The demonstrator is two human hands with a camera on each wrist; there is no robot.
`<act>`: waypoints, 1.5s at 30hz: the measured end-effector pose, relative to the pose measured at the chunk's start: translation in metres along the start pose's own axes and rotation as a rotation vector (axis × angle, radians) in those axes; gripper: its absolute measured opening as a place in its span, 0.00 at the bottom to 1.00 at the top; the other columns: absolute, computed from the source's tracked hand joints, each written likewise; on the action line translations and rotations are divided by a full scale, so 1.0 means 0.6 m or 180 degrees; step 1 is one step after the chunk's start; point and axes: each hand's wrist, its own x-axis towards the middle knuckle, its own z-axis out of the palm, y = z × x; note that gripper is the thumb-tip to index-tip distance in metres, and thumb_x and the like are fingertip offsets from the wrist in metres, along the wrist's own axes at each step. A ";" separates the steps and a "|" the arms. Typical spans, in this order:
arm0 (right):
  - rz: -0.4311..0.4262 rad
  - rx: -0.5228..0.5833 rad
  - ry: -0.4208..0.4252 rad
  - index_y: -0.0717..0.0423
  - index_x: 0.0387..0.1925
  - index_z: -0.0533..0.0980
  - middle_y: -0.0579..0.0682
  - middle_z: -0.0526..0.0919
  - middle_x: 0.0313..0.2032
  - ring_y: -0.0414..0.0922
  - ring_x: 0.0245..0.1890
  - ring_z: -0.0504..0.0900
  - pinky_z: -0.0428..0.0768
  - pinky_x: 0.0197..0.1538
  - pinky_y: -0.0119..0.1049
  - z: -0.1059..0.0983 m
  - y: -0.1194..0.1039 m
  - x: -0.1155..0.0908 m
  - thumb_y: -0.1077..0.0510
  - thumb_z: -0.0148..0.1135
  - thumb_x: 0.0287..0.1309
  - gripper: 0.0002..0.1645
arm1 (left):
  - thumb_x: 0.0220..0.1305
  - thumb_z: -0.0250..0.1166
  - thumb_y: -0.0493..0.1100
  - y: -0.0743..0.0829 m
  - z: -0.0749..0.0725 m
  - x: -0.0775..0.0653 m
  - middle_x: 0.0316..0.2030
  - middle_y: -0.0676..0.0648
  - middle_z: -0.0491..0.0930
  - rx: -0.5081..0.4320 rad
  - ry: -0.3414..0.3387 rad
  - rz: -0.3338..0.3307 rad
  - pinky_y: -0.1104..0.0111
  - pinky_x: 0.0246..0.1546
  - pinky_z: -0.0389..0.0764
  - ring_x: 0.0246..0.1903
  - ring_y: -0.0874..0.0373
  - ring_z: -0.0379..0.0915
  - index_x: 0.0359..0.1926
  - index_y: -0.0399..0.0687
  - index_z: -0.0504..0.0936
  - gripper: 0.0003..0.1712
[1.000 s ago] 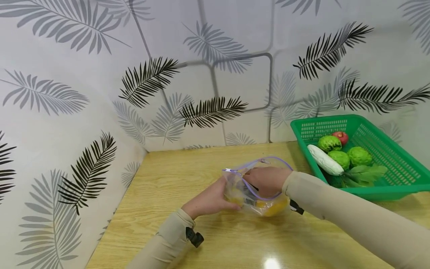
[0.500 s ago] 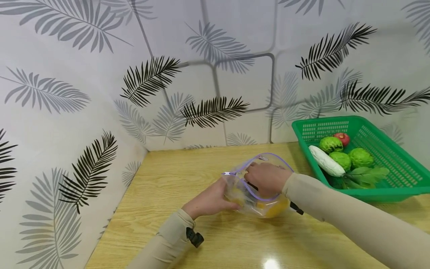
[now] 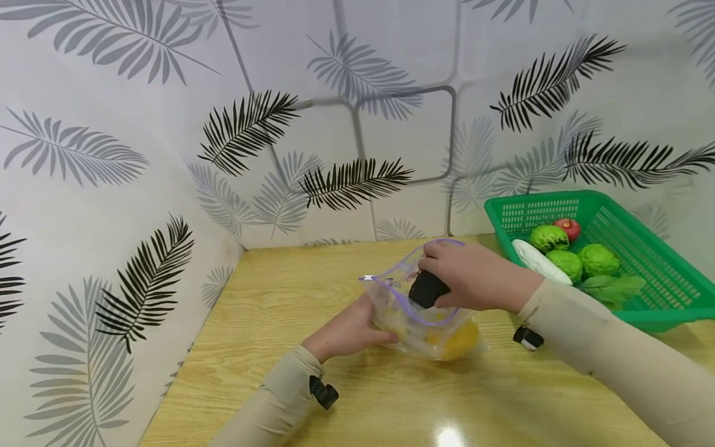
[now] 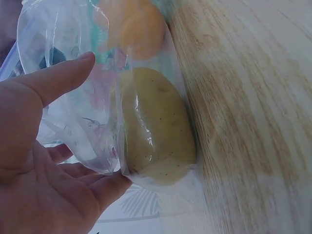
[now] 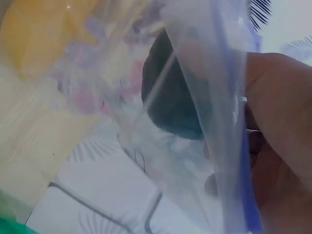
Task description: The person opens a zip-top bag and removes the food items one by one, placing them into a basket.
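A clear zip bag point(image 3: 402, 320) with a purple seal and white slider point(image 3: 368, 277) stands unsealed on the wooden table. My left hand point(image 3: 349, 332) holds its left side between thumb and fingers. Inside, a potato point(image 4: 156, 126) lies close to the left fingertips, with orange rounded things point(image 4: 141, 31) farther along. A yellow-orange item point(image 3: 460, 341) shows at the bag's right end. My right hand point(image 3: 477, 279) grips a dark, rounded avocado-like fruit point(image 3: 427, 290) at the bag's mouth. The bag's film blurs this fruit point(image 5: 173, 92) in the right wrist view.
A green plastic basket point(image 3: 665, 248) stands at the right rear. It holds a white elongated vegetable point(image 3: 539, 261), several green lumpy fruits point(image 3: 598, 259), a red fruit point(image 3: 568, 228) and green leaves point(image 3: 611, 288). A feather-patterned wall covering point(image 3: 391, 143) borders the wooden table point(image 3: 296, 279).
My right hand has risen from inside the bag and moved right, bringing the dark fruit into sight at the mouth. The left hand has stayed on the bag's left side.
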 end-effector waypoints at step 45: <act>0.1684 -0.0049 -0.0596 0.63 0.53 0.76 0.64 0.79 0.45 0.58 0.40 0.77 0.80 0.31 0.54 0.015 0.171 -0.292 0.64 0.70 0.44 0.30 | 0.57 0.69 0.51 0.002 0.003 0.002 0.62 0.50 0.66 -0.0058 -0.0123 0.0217 0.58 0.56 0.71 0.53 0.59 0.66 0.71 0.52 0.55 0.46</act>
